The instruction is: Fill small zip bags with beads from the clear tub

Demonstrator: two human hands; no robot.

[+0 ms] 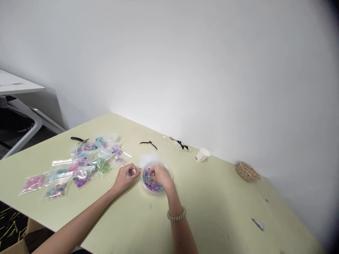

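At the upper left edge of the frame, a white table point(21, 84) with pale legs stands beyond the pale green bench point(212, 204). On the bench, at the lower left of the frame, a clear bag of pink beads point(35, 182) lies flat. To its right spreads an overlapping group of clear bags point(102, 164) holding purple, blue, green and pink beads. Black-handled pliers point(79, 139) lie just above that group.

Just left of the lower centre, the left hand point(126, 177) curls around a small clear packet point(131, 172), its mouth facing up and something pinkish inside. Near the centre, a round clear bowl point(143, 184) stands on the bench, holding loose purple, blue and pink beads point(149, 181). A second pair of dark pliers point(149, 143) lies above the bowl in the frame. The right hand point(162, 176) reaches into the bowl, fingers bent down at the beads; whether it grips one cannot be told. A beaded bracelet point(176, 214) circles that wrist.

Right of centre lie black scraps point(182, 145), then a white paper cup point(202, 155) tipped on its side. Towards the right edge, a round container point(248, 171) holds tan pieces, and a small whitish scrap point(258, 224) lies at the lower right.
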